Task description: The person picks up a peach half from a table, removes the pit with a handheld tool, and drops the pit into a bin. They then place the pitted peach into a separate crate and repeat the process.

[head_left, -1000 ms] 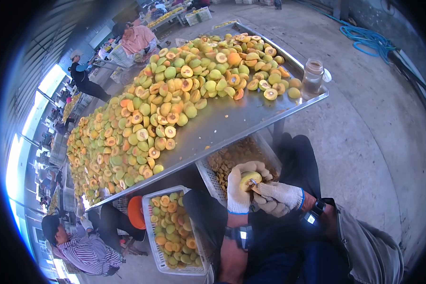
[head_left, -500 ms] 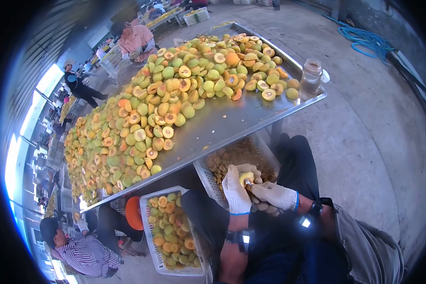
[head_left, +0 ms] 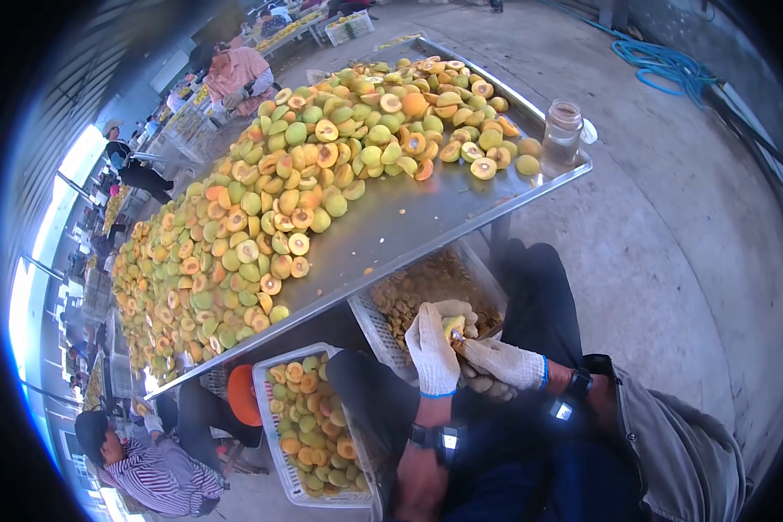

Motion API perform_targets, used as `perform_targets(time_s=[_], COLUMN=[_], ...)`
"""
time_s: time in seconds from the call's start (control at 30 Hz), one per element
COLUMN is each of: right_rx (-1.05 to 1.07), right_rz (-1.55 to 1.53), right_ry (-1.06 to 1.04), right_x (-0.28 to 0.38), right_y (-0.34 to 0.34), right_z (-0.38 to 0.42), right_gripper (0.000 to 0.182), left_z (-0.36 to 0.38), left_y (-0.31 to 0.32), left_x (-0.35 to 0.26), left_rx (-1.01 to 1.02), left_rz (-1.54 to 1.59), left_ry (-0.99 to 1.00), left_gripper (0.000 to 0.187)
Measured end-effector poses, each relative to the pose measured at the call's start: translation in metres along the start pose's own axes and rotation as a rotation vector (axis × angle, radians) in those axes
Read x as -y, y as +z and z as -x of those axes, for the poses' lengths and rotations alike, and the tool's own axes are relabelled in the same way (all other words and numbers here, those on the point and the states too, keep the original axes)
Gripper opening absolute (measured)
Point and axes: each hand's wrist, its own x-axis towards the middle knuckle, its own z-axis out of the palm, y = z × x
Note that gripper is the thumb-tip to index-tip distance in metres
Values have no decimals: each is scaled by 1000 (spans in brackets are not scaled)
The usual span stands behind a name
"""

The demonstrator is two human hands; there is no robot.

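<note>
My left hand (head_left: 432, 350), in a white glove, is closed around a piece of yellow-green fruit (head_left: 453, 325). Close against it, my gloved right hand (head_left: 503, 361) is closed on a small metal-tipped tool (head_left: 458, 336), its tip at the fruit; the handle is hidden in the glove. Both hands are over a white crate (head_left: 378, 328) that contains brown pits. Beyond them, a metal table (head_left: 391, 228) bears a big heap of halved and whole fruit (head_left: 304, 165).
A clear jar (head_left: 562, 135) stands at the table's right corner. A white crate of fruit (head_left: 317, 426) sits lower left, beside an orange stool (head_left: 244, 394) and a seated person in stripes (head_left: 161, 470). A blue hose (head_left: 665, 65) lies upper right.
The view has shifted slightly, so the table and heap appear a little further left and up. Both hands stay together at the fruit, with only a slight change of its angle.
</note>
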Motion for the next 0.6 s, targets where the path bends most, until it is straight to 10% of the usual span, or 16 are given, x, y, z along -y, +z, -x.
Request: perform_targets(time_s=[0.6], right_rx=[152], right_rz=[-340], right_ry=[1], right_x=[5], right_y=[15], right_z=[15], right_gripper=[50], left_z=[-9], left_y=[-14], left_x=[22], left_rx=[153], left_rz=[205], left_ry=[18], left_gripper=[59])
